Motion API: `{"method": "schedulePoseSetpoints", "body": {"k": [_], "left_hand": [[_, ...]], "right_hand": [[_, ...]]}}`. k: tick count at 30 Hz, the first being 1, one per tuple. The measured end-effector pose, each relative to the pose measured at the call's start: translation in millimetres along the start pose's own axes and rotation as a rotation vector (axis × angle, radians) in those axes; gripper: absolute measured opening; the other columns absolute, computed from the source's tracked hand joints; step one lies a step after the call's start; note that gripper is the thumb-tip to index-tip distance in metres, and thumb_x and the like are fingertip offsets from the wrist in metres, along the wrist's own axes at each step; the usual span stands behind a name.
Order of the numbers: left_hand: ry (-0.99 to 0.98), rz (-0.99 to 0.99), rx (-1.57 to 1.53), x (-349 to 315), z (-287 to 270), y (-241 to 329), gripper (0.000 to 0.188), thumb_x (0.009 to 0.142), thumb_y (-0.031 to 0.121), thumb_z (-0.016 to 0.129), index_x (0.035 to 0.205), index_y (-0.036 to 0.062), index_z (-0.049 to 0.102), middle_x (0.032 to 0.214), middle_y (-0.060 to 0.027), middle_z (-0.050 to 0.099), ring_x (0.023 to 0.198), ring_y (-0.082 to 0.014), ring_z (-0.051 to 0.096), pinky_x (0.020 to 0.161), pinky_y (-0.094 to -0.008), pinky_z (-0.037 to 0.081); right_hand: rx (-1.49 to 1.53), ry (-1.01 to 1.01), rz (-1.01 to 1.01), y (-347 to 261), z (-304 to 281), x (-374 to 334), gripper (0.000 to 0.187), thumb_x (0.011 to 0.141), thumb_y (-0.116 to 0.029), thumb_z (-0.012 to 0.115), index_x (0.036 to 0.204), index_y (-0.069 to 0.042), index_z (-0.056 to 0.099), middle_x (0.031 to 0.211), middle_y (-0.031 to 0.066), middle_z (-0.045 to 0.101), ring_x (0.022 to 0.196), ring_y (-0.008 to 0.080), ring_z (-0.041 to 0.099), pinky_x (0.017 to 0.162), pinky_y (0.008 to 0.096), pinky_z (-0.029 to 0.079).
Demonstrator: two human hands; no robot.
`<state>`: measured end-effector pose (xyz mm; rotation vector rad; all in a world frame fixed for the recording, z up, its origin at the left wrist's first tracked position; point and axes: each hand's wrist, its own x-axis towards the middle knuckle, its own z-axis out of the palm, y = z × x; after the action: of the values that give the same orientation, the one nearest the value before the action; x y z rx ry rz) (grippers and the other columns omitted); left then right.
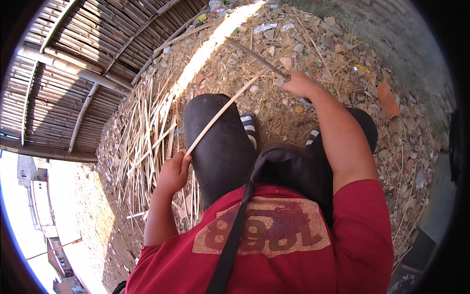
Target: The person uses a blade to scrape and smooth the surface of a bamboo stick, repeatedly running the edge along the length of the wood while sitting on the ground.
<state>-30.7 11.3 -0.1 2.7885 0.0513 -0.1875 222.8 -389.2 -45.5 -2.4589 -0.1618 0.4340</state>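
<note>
My left hand (173, 172) pinches the near end of a pale split-bamboo strip (219, 115). The strip slants up across my left thigh, and its far end rises to the right, close to the dark tool. In my right hand (299, 85) is the handle end of a long, thin, dark machete-like blade (259, 60), pointing away to the upper left. The strip and blade come near each other just left of my right hand; whether they touch I cannot tell. A heap of similar bamboo strips (147, 132) lies on the ground beyond my left hand.
A bamboo-slat wall (73, 73) rises at the left, and a grey wall (391, 29) curves along the right. Stones, straw and litter cover the ground, with a broken orange tile (388, 100) at the right. My knees are bent beside striped footwear (249, 128).
</note>
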Motion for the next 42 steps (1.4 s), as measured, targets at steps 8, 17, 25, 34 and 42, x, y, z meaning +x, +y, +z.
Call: {"method": "schedulePoseSetpoints", "body": {"k": [8, 17, 25, 34, 42], "left_hand": [[0.062, 0.019, 0.081, -4.8, -13.5, 2.8, 0.039, 0.103, 0.035, 0.053, 0.083, 0.0019, 0.054, 0.068, -0.0263, 0.06, 0.068, -0.0495, 0.059, 0.06, -0.0572, 0.043], [0.101, -0.008, 0.06, -4.9, 7.1, 7.6, 0.035, 0.103, 0.034, 0.054, 0.087, 0.0028, 0.054, 0.068, -0.0261, 0.06, 0.069, -0.0494, 0.061, 0.06, -0.0571, 0.045], [0.143, -0.016, 0.062, -6.5, 13.2, 4.5, 0.036, 0.102, 0.036, 0.055, 0.088, 0.0033, 0.054, 0.068, -0.0255, 0.062, 0.067, -0.0493, 0.061, 0.06, -0.0579, 0.045], [0.15, -0.018, 0.07, -7.0, 13.3, 7.4, 0.037, 0.102, 0.037, 0.055, 0.087, 0.003, 0.054, 0.067, -0.0251, 0.062, 0.066, -0.0495, 0.061, 0.06, -0.058, 0.046], [0.113, 0.018, 0.089, -3.9, -5.3, 26.8, 0.033, 0.102, 0.033, 0.056, 0.09, 0.0028, 0.054, 0.067, -0.0253, 0.062, 0.067, -0.0496, 0.061, 0.059, -0.058, 0.045]], "right_hand": [[-0.013, 0.254, -0.022, 16.5, -6.5, 4.6, 0.053, 0.078, -0.031, 0.068, 0.122, 0.0, 0.066, 0.104, 0.0209, 0.072, 0.098, 0.0338, 0.07, 0.087, 0.043, 0.054], [-0.36, 0.028, -0.226, -31.6, -13.1, -30.2, 0.036, 0.075, -0.021, 0.067, 0.108, -0.006, 0.071, 0.099, 0.0187, 0.07, 0.096, 0.0375, 0.068, 0.084, 0.0468, 0.054], [-0.349, 0.019, -0.229, -53.5, -10.9, -40.0, 0.035, 0.075, -0.018, 0.066, 0.106, -0.003, 0.07, 0.102, 0.0197, 0.071, 0.098, 0.0374, 0.068, 0.084, 0.0469, 0.055], [-0.282, 0.023, -0.243, -52.1, -5.7, -37.3, 0.032, 0.074, -0.019, 0.066, 0.101, -0.003, 0.072, 0.098, 0.0197, 0.072, 0.095, 0.0383, 0.069, 0.084, 0.0463, 0.055], [-0.281, 0.057, -0.225, 0.2, 3.3, -6.1, 0.032, 0.074, -0.021, 0.067, 0.101, -0.006, 0.073, 0.097, 0.0206, 0.071, 0.096, 0.038, 0.069, 0.085, 0.0479, 0.055]]}}
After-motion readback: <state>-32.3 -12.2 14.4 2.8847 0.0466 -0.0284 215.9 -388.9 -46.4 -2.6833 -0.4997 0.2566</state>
